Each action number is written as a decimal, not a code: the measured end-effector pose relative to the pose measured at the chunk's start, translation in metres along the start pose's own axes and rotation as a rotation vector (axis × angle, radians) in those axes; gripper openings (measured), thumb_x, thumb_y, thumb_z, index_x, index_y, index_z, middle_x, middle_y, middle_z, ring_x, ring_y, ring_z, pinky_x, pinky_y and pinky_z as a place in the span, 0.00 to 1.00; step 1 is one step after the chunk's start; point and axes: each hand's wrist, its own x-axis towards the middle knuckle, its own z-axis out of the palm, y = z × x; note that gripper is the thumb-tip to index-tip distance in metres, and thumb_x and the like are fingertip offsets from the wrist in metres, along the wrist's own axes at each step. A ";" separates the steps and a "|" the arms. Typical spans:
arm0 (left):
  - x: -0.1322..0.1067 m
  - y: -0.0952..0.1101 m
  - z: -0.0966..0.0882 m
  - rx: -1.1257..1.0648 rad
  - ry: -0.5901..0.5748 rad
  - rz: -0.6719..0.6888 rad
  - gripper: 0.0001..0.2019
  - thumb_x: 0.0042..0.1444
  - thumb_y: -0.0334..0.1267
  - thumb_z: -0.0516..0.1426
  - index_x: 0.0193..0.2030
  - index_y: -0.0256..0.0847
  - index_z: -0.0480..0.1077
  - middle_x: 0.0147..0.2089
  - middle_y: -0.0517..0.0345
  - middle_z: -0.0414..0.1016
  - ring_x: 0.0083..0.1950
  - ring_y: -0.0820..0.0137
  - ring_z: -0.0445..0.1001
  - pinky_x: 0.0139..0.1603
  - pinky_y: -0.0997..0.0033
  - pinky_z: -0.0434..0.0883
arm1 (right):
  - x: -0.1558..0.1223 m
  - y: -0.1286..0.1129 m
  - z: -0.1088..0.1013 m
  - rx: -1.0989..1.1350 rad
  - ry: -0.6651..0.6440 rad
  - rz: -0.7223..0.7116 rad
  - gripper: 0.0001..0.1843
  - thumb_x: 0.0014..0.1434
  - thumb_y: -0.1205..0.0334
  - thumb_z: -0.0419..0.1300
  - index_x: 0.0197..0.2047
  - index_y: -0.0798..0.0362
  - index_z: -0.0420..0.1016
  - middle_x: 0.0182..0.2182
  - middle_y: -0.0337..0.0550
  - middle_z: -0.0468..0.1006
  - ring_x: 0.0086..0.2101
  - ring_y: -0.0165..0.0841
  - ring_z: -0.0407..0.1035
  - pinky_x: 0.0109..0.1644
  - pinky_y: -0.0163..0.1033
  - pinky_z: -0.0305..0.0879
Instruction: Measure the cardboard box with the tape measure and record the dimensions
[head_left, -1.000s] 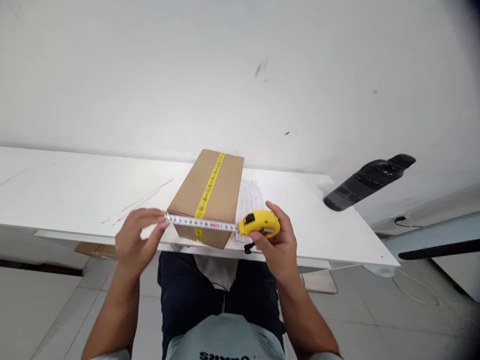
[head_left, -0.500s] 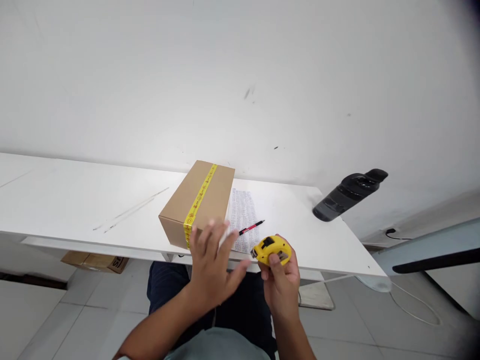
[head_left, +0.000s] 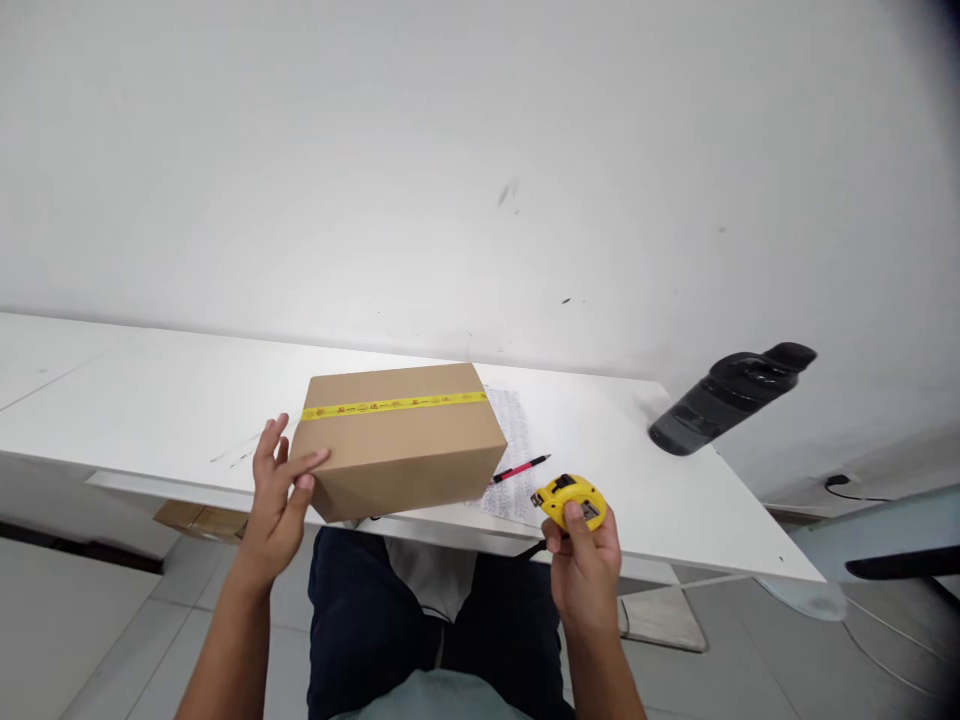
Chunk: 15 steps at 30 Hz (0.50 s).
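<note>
The brown cardboard box [head_left: 401,450] has swung round since half a second ago. Its strip of yellow printed tape [head_left: 394,405] now runs from 9 to 3 o'clock instead of pointing toward us. Our left hand [head_left: 277,490] has moved from the box's near end to its 9 o'clock end. There the fingers [head_left: 307,462] lie loosely spread against the corner, touching it without closing. Our right hand [head_left: 585,565] is wrapped round the yellow tape measure [head_left: 571,498] at 4 o'clock of the box, blade drawn in; a second ago it spanned the box.

The printed white sheet [head_left: 514,430] is partly hidden under the box, its text too small to read. A red-and-black pen [head_left: 520,468] lies on it. A brown cardboard piece [head_left: 199,518] under the desk is mostly cut off.

The box rests at the near edge of the white desk [head_left: 150,400], against a scuffed white wall [head_left: 450,150]. A dark grey bottle-like object [head_left: 731,398] sits at 3 o'clock, above a grey tiled floor [head_left: 75,620].
</note>
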 end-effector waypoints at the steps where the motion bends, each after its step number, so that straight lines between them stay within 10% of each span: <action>1: 0.001 -0.009 -0.004 -0.009 0.013 -0.040 0.15 0.72 0.39 0.51 0.59 0.49 0.74 0.79 0.48 0.52 0.81 0.53 0.50 0.76 0.39 0.60 | 0.001 -0.001 0.002 -0.005 -0.013 -0.021 0.27 0.55 0.47 0.74 0.52 0.49 0.73 0.42 0.40 0.73 0.28 0.25 0.63 0.24 0.29 0.58; 5: 0.004 -0.013 0.000 0.118 0.068 -0.024 0.16 0.72 0.39 0.51 0.62 0.49 0.71 0.77 0.46 0.55 0.78 0.55 0.57 0.75 0.41 0.61 | 0.001 -0.003 0.011 -0.036 -0.068 -0.108 0.27 0.55 0.48 0.73 0.53 0.48 0.71 0.39 0.39 0.73 0.28 0.26 0.66 0.22 0.29 0.60; 8: -0.005 0.025 0.015 0.264 0.147 0.182 0.21 0.67 0.38 0.59 0.65 0.51 0.68 0.78 0.46 0.54 0.80 0.52 0.52 0.78 0.35 0.52 | -0.010 -0.006 0.013 -0.075 -0.120 -0.165 0.29 0.53 0.48 0.75 0.53 0.48 0.70 0.34 0.36 0.74 0.23 0.26 0.65 0.19 0.29 0.61; 15: -0.012 0.118 0.037 -0.066 -0.040 0.615 0.08 0.68 0.42 0.59 0.51 0.46 0.74 0.45 0.59 0.84 0.54 0.69 0.81 0.79 0.45 0.57 | -0.060 -0.025 0.032 -0.182 -0.556 -0.251 0.28 0.51 0.45 0.77 0.49 0.44 0.73 0.31 0.38 0.78 0.23 0.30 0.71 0.23 0.33 0.68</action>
